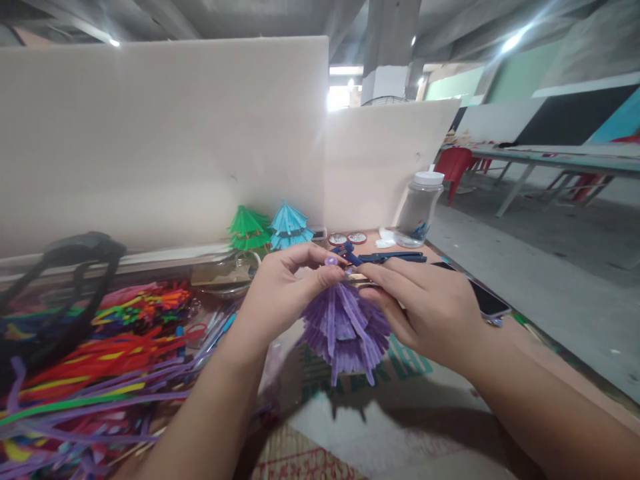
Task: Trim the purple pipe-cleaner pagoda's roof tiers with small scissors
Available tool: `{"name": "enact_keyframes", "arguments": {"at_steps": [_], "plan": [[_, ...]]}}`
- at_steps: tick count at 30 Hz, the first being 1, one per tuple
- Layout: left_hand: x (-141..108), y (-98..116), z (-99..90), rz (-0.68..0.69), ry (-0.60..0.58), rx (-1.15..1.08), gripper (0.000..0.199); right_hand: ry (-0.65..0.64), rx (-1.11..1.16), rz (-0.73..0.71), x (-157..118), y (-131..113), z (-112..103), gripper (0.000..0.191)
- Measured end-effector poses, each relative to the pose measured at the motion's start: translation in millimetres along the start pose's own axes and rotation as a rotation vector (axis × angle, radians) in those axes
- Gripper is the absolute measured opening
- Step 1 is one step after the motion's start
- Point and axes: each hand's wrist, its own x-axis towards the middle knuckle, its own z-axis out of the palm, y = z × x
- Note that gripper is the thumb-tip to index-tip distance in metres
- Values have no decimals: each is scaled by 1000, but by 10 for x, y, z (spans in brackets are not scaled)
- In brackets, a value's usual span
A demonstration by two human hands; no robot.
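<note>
A purple tiered cone made of fuzzy pipe cleaners [345,330] hangs between my hands, with two strips trailing down its front. My left hand [295,280] pinches its top, where a small purple curl [331,261] shows at the fingertips. Close beside that top, my right hand [425,303] is closed with thumb and fingers together. Something thin and metallic [361,281] shows at its fingertips, but its kind is unclear. Just beyond the fingers lies a dark blue tool [345,251], partly hidden.
Green [249,228] and blue [290,225] tiered cones stand by the white board [165,140]. Colourful pipe cleaners [110,353] pile up at left, near a black strap-like object [83,267]. At right are a clear jar [420,210], a phone [487,298] and a dark tool [393,257].
</note>
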Motion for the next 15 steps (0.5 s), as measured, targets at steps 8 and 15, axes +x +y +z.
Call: {"name": "enact_keyframes", "arguments": {"at_steps": [8,15], "plan": [[-3,-15,-15,15,-2,-20,15,1,6,-10,17,-8,-14,19],[-7,6,-18,16,1,-1,16,-15,6,-13,24,-20,-19,19]]}}
